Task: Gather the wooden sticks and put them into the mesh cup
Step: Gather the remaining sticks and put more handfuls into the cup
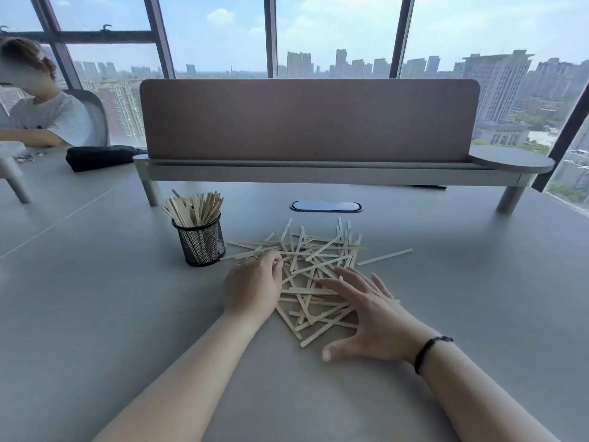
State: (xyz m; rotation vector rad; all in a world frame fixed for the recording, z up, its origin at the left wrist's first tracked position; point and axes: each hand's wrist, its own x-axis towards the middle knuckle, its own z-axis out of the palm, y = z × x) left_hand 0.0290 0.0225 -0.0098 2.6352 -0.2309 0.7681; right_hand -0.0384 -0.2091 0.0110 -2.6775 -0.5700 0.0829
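Observation:
A loose pile of pale wooden sticks (315, 260) lies scattered on the grey table in front of me. A black mesh cup (200, 242) stands upright to the left of the pile, with several sticks (194, 207) standing in it. My left hand (251, 287) rests on the pile's left edge, fingers curled onto sticks there; whether it grips one I cannot tell. My right hand (371, 314) lies flat on the pile's right side with fingers spread, holding nothing.
A brown desk divider (309, 119) on a raised shelf crosses the table behind the pile, with an oval cable port (325, 206) below it. A black pouch (98, 156) lies at the back left, near a seated person (41, 116). Windows stand behind.

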